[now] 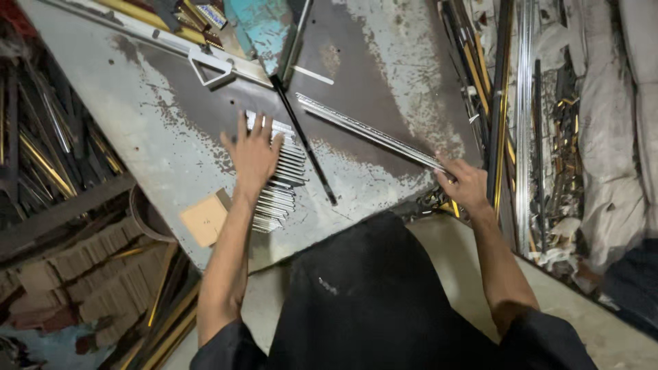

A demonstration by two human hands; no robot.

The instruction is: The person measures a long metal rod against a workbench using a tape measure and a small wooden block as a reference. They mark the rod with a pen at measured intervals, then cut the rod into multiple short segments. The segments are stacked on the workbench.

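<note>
- Dark clothing of the person fills the bottom centre of the frame, with both bare forearms reaching up from it onto the worn metal table [171, 130]
- Left hand [255, 154], centre left, lies flat with fingers spread wide, pressing down on a row of short silver metal strips [281, 181] laid side by side; it grips nothing
- Right hand [468, 183], centre right at the table's edge, is closed around the near end of a long silver metal strip [370, 131] that runs diagonally up and left across the table
- Judging by its thin section, the long strip looks light but springy; held only at its end it would likely sag or whip, so a hold nearer the middle, or a 2nd hand, would steady it
- Cut ends and edges look sharp, and the bare metal likely slides easily on the table; a pinch on the flat faces seems safest
- Short strips look stiff and light, prone to scatter, so a flat palm suits them
- Thin black rod [305, 144] lies between the 2 hands, just right of the short strips
- Brown cardboard piece [204, 218] sits at the lower left table edge; more long metal lengths [524, 116] stand stacked at the right
</note>
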